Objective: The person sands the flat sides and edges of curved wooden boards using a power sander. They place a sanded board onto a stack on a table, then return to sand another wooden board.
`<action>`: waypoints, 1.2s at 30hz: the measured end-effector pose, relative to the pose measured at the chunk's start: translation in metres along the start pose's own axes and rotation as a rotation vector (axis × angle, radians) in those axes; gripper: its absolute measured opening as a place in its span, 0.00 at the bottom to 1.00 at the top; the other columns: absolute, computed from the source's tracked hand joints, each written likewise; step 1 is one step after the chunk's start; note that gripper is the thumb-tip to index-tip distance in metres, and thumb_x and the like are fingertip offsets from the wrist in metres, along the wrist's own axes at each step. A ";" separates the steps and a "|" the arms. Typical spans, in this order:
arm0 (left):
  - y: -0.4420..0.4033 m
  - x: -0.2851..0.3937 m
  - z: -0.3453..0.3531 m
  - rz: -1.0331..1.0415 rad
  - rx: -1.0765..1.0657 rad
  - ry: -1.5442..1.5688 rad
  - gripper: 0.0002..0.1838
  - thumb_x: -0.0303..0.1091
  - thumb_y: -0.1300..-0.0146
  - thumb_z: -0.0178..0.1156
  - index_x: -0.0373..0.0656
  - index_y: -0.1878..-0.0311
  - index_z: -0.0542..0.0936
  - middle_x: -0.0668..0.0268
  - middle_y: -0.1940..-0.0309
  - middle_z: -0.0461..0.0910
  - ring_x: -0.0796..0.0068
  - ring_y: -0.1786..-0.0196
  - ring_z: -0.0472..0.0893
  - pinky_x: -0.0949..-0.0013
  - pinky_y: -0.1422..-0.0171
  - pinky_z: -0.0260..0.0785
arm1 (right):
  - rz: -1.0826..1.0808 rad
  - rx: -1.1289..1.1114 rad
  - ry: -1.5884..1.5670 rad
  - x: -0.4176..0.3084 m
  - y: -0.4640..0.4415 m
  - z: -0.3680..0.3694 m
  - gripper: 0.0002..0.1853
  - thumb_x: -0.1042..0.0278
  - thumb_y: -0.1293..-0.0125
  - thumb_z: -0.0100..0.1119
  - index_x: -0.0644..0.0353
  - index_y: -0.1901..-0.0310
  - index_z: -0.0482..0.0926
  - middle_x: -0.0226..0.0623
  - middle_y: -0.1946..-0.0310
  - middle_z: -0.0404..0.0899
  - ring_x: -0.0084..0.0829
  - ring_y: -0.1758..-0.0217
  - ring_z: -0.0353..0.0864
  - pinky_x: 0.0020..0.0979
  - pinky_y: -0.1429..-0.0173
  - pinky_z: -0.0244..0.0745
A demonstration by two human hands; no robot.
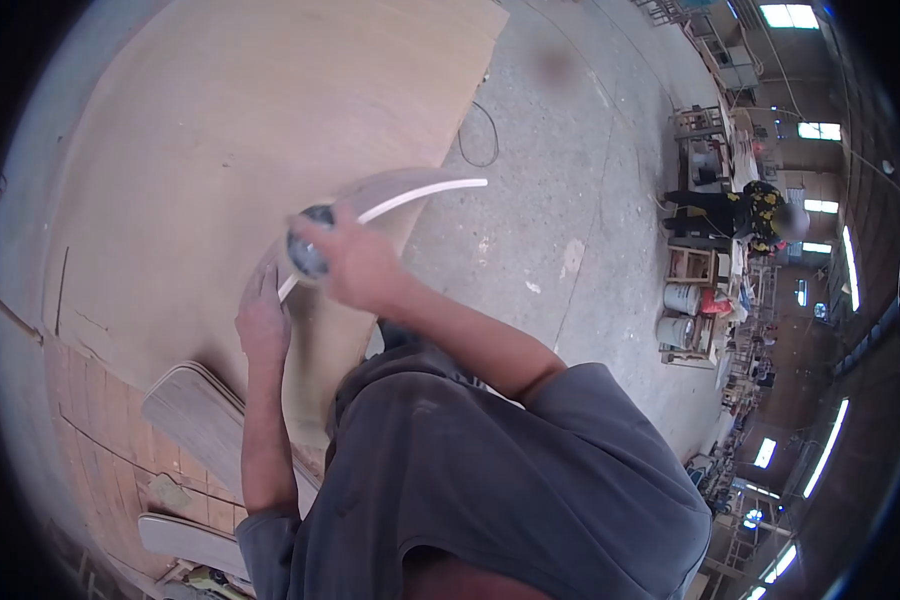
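Note:
A curved wooden panel (395, 188) with a pale edge rests across the near edge of the large board. My left hand (263, 315) grips its lower left end, fingers closed around the edge. My right hand (360, 265) is closed on a round dark tool (311, 243), which looks like a disc sander, pressed against the panel near its middle. Motion blurs the right fingers, and they cover part of the tool.
A wide plywood sheet (200, 130) forms the work surface. Stacked curved panels (195, 410) lie at the lower left, with another panel (185, 535) below. A cable loop (492, 140) lies on the concrete floor (560, 200). A person (730, 212) stands by benches and buckets (680, 298).

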State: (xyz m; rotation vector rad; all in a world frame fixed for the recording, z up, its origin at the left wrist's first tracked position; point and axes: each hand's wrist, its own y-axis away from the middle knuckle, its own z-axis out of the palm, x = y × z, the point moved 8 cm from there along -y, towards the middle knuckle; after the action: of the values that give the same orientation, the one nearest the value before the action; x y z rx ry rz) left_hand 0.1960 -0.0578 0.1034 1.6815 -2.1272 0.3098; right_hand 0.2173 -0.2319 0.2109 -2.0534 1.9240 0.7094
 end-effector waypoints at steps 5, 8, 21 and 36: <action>0.045 -0.003 0.052 -0.013 0.045 -0.143 0.33 0.25 0.37 0.58 0.47 0.26 0.70 0.56 0.29 0.74 0.49 0.30 0.74 0.52 0.29 0.71 | 0.167 -0.085 0.035 0.057 0.026 -0.020 0.37 0.64 0.42 0.70 0.39 0.30 0.70 0.60 0.44 0.73 0.62 0.50 0.83 0.50 0.47 0.82; 0.052 0.004 0.054 -0.023 0.069 -0.130 0.35 0.25 0.38 0.58 0.48 0.25 0.69 0.54 0.29 0.74 0.48 0.31 0.76 0.53 0.29 0.72 | 0.299 0.118 0.020 0.144 0.055 -0.061 0.39 0.59 0.44 0.75 0.42 0.30 0.70 0.62 0.44 0.74 0.60 0.48 0.83 0.48 0.44 0.82; 0.056 0.002 0.061 -0.055 0.022 -0.186 0.36 0.21 0.41 0.59 0.48 0.26 0.71 0.52 0.30 0.74 0.47 0.31 0.76 0.54 0.31 0.74 | 0.384 0.080 -0.024 0.155 0.056 -0.055 0.39 0.60 0.45 0.76 0.40 0.30 0.71 0.59 0.43 0.73 0.58 0.48 0.84 0.48 0.45 0.81; 0.038 -0.002 0.051 -0.001 0.027 -0.118 0.37 0.16 0.45 0.57 0.44 0.28 0.71 0.57 0.28 0.73 0.52 0.29 0.74 0.56 0.32 0.74 | 0.486 0.125 -0.012 0.239 0.048 -0.091 0.41 0.55 0.49 0.76 0.45 0.31 0.71 0.58 0.48 0.80 0.56 0.44 0.83 0.46 0.37 0.78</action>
State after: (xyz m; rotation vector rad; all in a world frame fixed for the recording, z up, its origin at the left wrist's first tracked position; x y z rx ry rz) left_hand 0.1508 -0.0674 0.0603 1.7560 -2.2152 0.2457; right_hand 0.1902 -0.4885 0.1771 -1.5138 2.4193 0.6702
